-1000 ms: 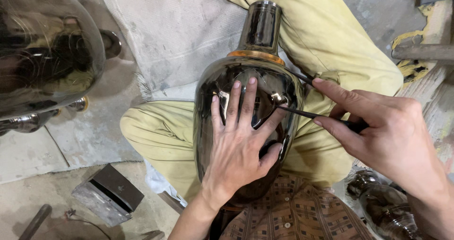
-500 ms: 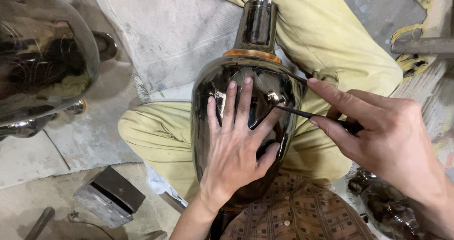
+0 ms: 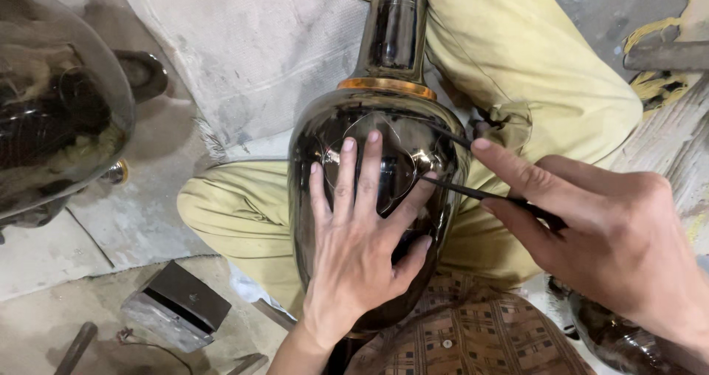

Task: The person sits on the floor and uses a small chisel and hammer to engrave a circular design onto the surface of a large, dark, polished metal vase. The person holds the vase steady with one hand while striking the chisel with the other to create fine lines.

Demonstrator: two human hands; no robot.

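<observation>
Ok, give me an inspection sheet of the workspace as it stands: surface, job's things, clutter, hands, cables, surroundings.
Surface: grey concrete floor; a pale cloth spread under the person's legs.
Job's things: dark polished metal vase with an orange band at the neck, lying across the lap; thin black scribing tool, tip on the vase's shoulder by faint scribed curves.
Clutter: small dark metal block at lower left; a rod near it.
Hands: left hand flat on the vase, fingers spread; right hand pinching the tool.
Cables: nothing seen; a yellow rope at upper right.
Surroundings: a large shiny vessel at left; another dark metal piece at lower right.
</observation>
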